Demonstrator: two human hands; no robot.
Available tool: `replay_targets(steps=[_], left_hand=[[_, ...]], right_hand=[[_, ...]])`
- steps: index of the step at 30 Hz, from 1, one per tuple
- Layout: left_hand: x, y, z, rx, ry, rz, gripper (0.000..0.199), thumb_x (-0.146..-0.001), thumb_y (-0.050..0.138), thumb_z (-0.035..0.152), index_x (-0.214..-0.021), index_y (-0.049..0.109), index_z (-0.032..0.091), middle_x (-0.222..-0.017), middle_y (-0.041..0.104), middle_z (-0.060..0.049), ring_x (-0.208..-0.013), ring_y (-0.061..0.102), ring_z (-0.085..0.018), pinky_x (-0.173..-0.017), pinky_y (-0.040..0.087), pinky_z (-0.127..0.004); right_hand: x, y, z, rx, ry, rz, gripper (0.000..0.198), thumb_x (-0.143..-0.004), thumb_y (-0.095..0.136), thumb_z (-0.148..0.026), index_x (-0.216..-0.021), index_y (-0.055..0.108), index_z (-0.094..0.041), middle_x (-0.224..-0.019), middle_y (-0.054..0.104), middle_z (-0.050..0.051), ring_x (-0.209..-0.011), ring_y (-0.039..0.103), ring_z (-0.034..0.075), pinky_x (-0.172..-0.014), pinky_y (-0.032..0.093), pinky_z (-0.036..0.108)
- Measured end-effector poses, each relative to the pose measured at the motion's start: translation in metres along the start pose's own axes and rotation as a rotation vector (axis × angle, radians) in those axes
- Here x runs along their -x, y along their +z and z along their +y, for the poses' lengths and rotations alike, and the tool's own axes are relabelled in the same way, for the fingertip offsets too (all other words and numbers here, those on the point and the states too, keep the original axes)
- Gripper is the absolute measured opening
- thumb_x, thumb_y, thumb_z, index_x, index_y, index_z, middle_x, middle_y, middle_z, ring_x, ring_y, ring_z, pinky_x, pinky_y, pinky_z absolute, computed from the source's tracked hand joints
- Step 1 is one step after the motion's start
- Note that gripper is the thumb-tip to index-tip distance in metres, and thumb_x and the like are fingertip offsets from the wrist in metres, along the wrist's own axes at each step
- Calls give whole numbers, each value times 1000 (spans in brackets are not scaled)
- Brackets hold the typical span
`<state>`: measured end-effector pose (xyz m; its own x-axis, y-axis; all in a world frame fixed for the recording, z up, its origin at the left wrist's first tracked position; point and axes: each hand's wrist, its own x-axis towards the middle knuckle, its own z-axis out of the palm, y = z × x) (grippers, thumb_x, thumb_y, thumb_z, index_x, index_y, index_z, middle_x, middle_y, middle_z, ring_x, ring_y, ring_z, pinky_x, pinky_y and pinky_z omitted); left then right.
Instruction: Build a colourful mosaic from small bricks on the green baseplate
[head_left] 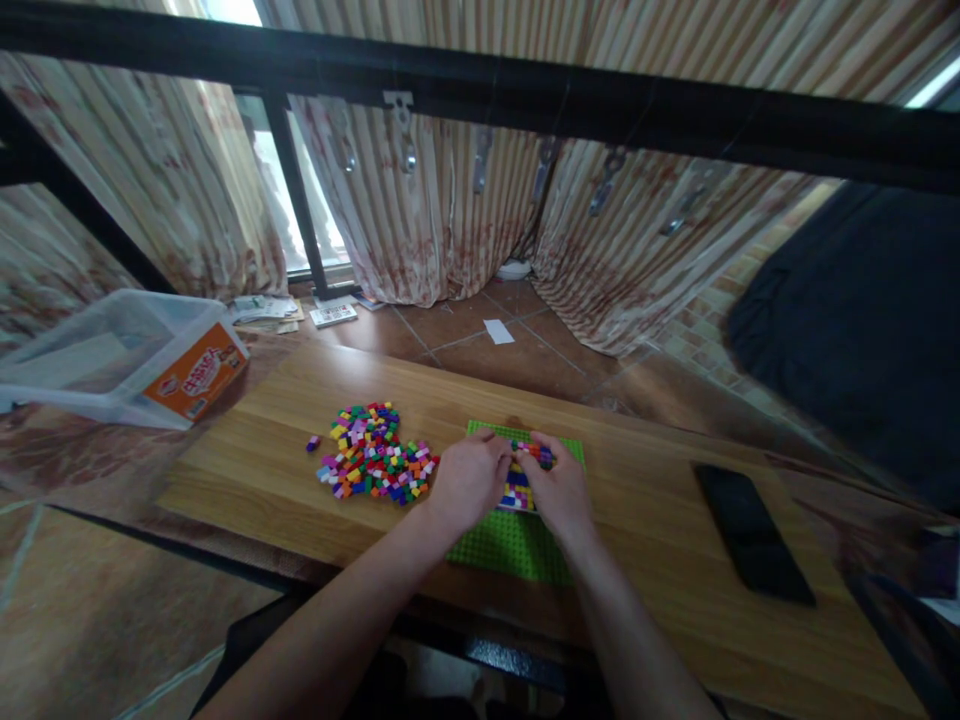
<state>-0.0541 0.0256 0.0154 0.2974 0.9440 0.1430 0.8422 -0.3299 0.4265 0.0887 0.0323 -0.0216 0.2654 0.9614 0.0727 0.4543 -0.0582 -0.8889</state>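
L hand (471, 478) & R hand (556, 485): fingers curled, tips nearly meeting over the multicol. toy-brick rows (517, 497); can't tell if either pinches a brick, fingertips too small/blurred. Rows sit on green studded baseplate (517, 550), partly hidden by hands; bare studs show on near side. Loose toy-brick pile (371, 455), mixed cols., just L of baseplate; one purple brick (313, 443) apart at pile's L edge. All on wood tabletop (637, 490). Black smartphone (752, 533) flat nr R end, well apart from R hand. Past L end: clear plastic bin (112, 405) w/ orange label (199, 375). Beyond: tiled floor w/ white paper (499, 331), striped curtains (450, 210), black metal bar (525, 95) across top.
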Motion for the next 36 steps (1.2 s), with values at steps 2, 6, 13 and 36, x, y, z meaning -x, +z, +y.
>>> replay_targets(steps=[2,6,13,36], left_hand=[[0,-5,-7,50,5,28,24,-93,46,21,-86,69,20,-91,68,-5,-79,65,-16,-73,51,-26],[-3,-26,-34,91,-48,75,25,-89,47,15,-83,71,19,-84,70,-4,-74,64,-15,-70,47,-24],[-1,-59,-76,-76,-198,-71,24,-79,52,8,-80,74,18,-85,75,-5,-81,67,-17,-73,47,-23],[3,-53,-78,-213,-258,-266,24,-76,56,10,-84,76,18,-96,76,-11,-97,69,-25,-83,51,-30]], right_hand=[[0,-2,3,-42,4,2,47,-74,65,-49,-110,69,-19,-113,71,12,-103,65,27,-95,48,44],[-2,-15,7,-184,90,23,58,-76,62,-58,-116,65,-17,-112,70,13,-102,66,26,-91,50,42],[-2,-42,8,-265,108,120,48,-73,66,-53,-106,69,-18,-106,73,11,-101,67,28,-94,49,45],[5,-42,-1,-216,132,12,46,-71,67,-50,-102,72,-17,-99,76,12,-90,70,27,-82,54,43]])
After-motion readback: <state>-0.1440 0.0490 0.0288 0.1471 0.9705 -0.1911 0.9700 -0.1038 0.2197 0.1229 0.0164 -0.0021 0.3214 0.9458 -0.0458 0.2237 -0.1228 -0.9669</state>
